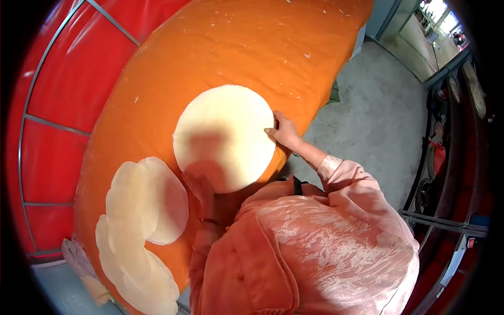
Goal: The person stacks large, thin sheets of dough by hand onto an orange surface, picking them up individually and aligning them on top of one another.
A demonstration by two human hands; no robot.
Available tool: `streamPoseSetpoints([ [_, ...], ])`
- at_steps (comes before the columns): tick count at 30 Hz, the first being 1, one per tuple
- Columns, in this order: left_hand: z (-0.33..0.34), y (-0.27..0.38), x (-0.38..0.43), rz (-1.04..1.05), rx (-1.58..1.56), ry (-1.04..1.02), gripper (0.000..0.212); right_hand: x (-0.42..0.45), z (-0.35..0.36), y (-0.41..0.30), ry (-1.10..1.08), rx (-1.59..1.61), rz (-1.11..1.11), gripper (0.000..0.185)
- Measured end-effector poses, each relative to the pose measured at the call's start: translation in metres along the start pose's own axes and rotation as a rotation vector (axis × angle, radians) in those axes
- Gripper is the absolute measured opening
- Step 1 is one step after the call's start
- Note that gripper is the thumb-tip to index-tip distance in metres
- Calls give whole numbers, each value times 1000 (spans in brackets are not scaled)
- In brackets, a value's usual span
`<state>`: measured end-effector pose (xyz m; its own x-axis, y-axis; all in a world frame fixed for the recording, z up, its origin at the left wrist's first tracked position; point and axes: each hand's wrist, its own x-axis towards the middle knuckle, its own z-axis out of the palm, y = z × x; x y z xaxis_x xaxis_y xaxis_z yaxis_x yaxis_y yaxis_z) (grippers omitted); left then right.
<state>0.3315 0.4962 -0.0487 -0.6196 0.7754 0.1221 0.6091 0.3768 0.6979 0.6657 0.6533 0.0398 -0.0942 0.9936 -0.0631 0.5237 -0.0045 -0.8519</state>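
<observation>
A large round, pale, thin sheet [232, 134], perhaps dough, lies or is held over the orange cloth [252, 51] of the table. Its right edge is pinched between the thumb and fingers of my right hand [285, 130]. My left hand [201, 187] is in shadow at the sheet's lower left edge; its fingers are blurred, and their grip is unclear. Left of that hand, several similar thin round sheets [134, 197] overlap in a curved row on the cloth. A shadow falls on the large sheet and on the nearest round of the row.
Red panels [78, 71] with grey metal bars run along the table's left side. Bare concrete floor [374, 102] lies to the right. Beyond it is a dark rack [449, 157] with assorted items. A crumpled plastic bag [84, 267] sits at the lower left corner.
</observation>
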Motion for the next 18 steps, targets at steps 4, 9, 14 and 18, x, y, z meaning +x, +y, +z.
streamPoseSetpoints([
  [4, -6, 15, 2, 40, -85, -54, 70, 11, -3, 7, 204, 45, -49, 42],
  [9, -18, 27, -5, 25, -226, -78, 72, 11, -1, -17, 251, -331, -248, 21],
  [14, -22, 34, -3, 33, -303, -67, 73, 11, 8, -19, 323, -369, -269, 16],
  [18, -23, 34, -1, 25, -226, -75, 73, 17, 16, -27, 362, -53, -178, 19],
])
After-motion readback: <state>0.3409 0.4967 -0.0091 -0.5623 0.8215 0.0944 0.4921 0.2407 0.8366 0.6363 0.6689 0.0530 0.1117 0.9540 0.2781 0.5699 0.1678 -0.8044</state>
